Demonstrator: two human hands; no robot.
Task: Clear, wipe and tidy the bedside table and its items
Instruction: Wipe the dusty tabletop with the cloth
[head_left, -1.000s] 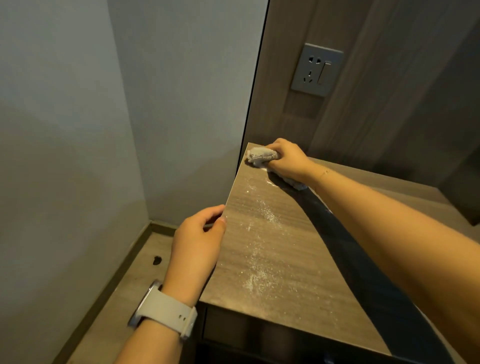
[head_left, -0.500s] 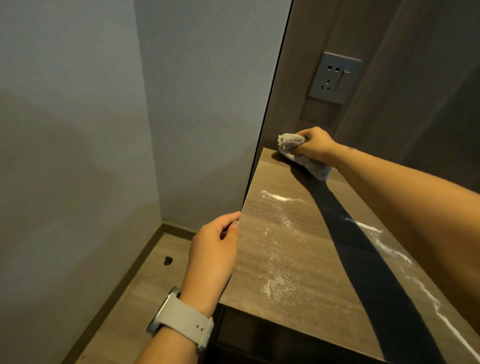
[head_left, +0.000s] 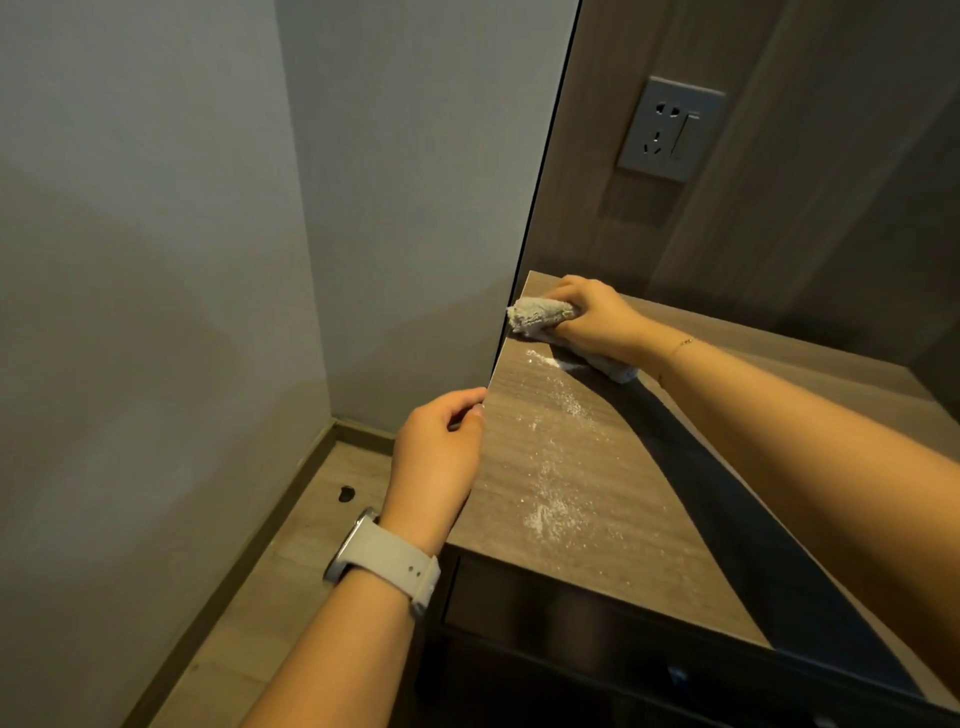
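The bedside table (head_left: 613, 551) has a wood-grain top with white powder (head_left: 553, 499) scattered in a streak along its left side. My right hand (head_left: 597, 319) grips a bunched grey cloth (head_left: 540, 314) and presses it on the far left corner of the top. A short line of powder lies just in front of the cloth. My left hand (head_left: 439, 452), with a white watch on the wrist, holds the table's left edge, thumb on top.
A grey wall stands close on the left, with a narrow strip of wood floor (head_left: 270, 587) between it and the table. A wall socket (head_left: 670, 130) sits on the dark wood panel behind the table. A dark drawer front lies below the top.
My right hand, raised with the cloth half a second ago, has come back down onto the far left corner of the top. The left hand has stayed on the edge.
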